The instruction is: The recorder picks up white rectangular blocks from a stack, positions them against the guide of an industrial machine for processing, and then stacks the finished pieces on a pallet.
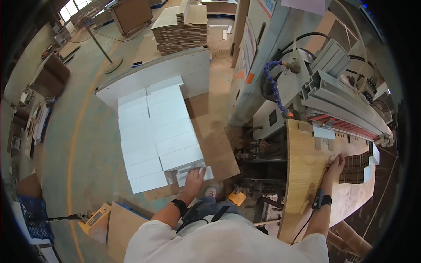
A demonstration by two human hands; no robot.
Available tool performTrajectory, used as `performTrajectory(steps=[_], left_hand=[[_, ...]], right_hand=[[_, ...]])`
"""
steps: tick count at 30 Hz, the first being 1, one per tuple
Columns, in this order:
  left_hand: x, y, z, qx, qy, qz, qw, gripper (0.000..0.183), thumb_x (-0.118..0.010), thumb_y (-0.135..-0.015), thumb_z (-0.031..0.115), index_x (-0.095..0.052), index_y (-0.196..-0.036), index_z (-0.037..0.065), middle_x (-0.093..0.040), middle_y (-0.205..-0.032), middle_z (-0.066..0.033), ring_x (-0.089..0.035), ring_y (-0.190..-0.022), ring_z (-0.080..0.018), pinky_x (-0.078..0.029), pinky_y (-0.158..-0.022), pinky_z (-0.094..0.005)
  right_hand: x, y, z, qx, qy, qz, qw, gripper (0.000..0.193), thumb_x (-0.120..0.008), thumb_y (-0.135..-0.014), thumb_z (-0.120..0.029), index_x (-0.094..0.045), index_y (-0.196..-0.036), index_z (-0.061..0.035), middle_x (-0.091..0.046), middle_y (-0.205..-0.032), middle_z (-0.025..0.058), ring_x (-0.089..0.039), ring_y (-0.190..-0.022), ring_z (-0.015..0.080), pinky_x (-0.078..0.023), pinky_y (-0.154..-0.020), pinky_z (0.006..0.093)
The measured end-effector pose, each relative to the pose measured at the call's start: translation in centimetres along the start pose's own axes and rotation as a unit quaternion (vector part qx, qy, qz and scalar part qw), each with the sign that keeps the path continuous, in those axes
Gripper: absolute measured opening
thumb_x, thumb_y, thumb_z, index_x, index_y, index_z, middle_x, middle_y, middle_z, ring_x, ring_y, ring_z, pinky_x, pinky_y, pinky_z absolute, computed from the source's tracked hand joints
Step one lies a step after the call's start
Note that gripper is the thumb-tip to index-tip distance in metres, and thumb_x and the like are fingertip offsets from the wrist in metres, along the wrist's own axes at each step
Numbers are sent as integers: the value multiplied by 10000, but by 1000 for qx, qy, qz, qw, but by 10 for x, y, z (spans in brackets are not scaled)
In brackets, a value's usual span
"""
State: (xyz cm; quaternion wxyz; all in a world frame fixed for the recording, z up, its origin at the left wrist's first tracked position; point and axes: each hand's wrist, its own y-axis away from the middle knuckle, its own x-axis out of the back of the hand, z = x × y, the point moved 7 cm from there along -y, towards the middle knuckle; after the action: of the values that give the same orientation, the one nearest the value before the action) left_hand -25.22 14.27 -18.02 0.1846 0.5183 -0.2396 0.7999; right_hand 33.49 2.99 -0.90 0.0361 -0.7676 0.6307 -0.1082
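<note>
My left hand (193, 181) reaches to the near right corner of a stack of white panels (169, 127). Its fingers are curled over a small white panel (206, 174) at that end. On the machine table, my right hand (335, 165) is closed, with its fingertips beside a row of thin brown-edged boards (354, 168) standing close together. Whatever lies between those fingertips is too small to make out. A small white piece (323, 132) lies under the machine's front edge, farther away than my right hand.
The machine (346, 101) with a blue coiled hose (272, 83) stands at the right, over its wooden table (302, 175). An upright white board (166, 68) backs the panels. Beyond it is a tall pile of boards (182, 33). A yellow pedal (237, 197) lies by my foot.
</note>
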Motion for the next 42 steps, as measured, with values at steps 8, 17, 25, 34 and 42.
performTrajectory(steps=[8, 17, 25, 34, 42], left_hand=[[-48, 8, -36, 121, -31, -62, 990, 536, -699, -643, 245, -506, -1040, -60, -504, -1032, -211, -469, -1012, -369, -365, -898, -434], [-23, -20, 1, 31, 53, 27, 998, 333, -647, -697, 134, -551, -997, 29, -507, -852, -149, -524, -772, -326, -422, -662, -426], [84, -134, 237, -193, 341, 93, 915, 304, -677, -699, 104, -578, -981, 48, -537, -733, -100, -527, -689, -272, -440, -612, -379], [86, -148, 363, -334, 291, 106, 890, 158, -636, -691, 137, -592, -836, 91, -571, -827, -68, -545, -833, -273, -431, -733, -374], [77, -148, 361, -324, 261, 96, 904, 123, -631, -700, 127, -594, -814, 103, -561, -821, -55, -539, -834, -265, -424, -731, -371]], right_hand=[[-4, 7, -2, -60, -99, -64, 991, 174, -482, -888, -179, -491, -1048, -110, -569, -815, 43, -432, -441, 74, -343, -342, 199], [-11, 13, -17, 6, -22, -24, 999, 151, -499, -879, -200, -529, -955, -73, -528, -669, 20, -448, -416, 85, -353, -347, 222], [4, 14, -101, 20, 0, -195, 981, 202, -546, -859, -264, -539, -927, -74, -522, -603, 3, -466, -429, 91, -376, -391, 246], [167, -150, -176, -27, 138, 76, 987, 638, -605, -809, -397, -302, -1315, -152, -491, -594, 50, -454, -415, 128, -379, -334, 277], [149, -173, -138, -93, 30, -37, 995, 503, -597, -837, -332, -374, -1252, -154, -456, -594, 42, -380, -398, 97, -276, -323, 254]])
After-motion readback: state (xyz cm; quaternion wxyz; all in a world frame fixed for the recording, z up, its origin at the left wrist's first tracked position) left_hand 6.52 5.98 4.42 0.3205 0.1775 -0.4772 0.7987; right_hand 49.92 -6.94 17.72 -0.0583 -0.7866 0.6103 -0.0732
